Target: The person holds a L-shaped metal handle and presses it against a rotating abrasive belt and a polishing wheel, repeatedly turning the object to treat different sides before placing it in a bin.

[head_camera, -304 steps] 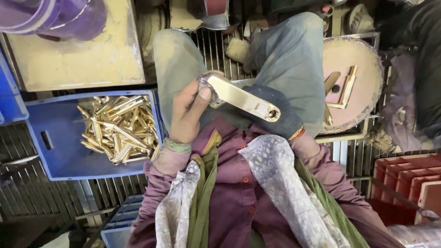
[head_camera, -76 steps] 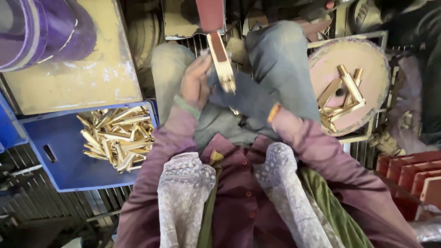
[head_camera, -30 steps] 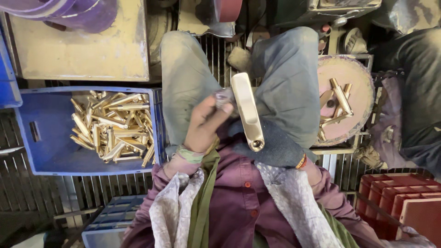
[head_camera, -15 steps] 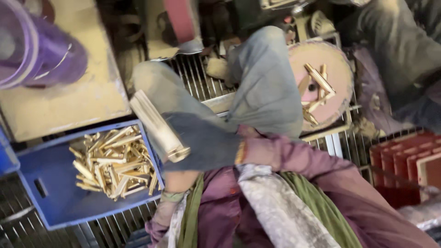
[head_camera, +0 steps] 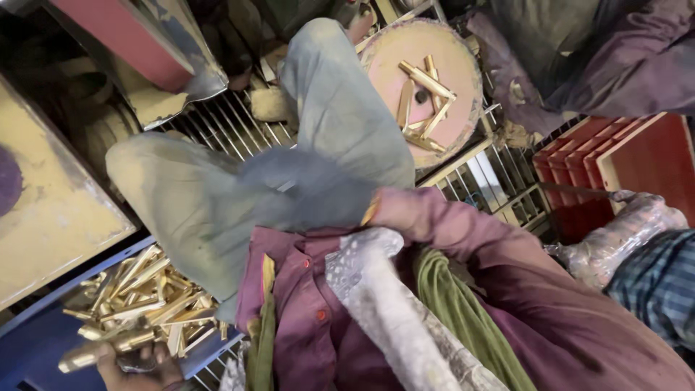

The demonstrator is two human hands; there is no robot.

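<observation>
Your left hand (head_camera: 141, 360), bottom left of frame, clamped on brass piece (head_camera: 90, 352) at blue crate (head_camera: 43, 347) of brass parts (head_camera: 148, 304). Right hand (head_camera: 308, 188), gloved, mid-frame on lap, blurred; grip unclear. Step looks like dropping finished piece; next, release over pile.

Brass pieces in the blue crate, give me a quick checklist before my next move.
1. Left hand on a brass piece at the blue crate: ok.
2. Grip secure: cannot tell, the hand is cut off by the picture's edge.
3. Right hand free: cannot tell, it is a dark blur on the lap.
4. Brass pile inside the crate: ok.
5. Round pink stand has room beside its few pieces: ok.
</observation>
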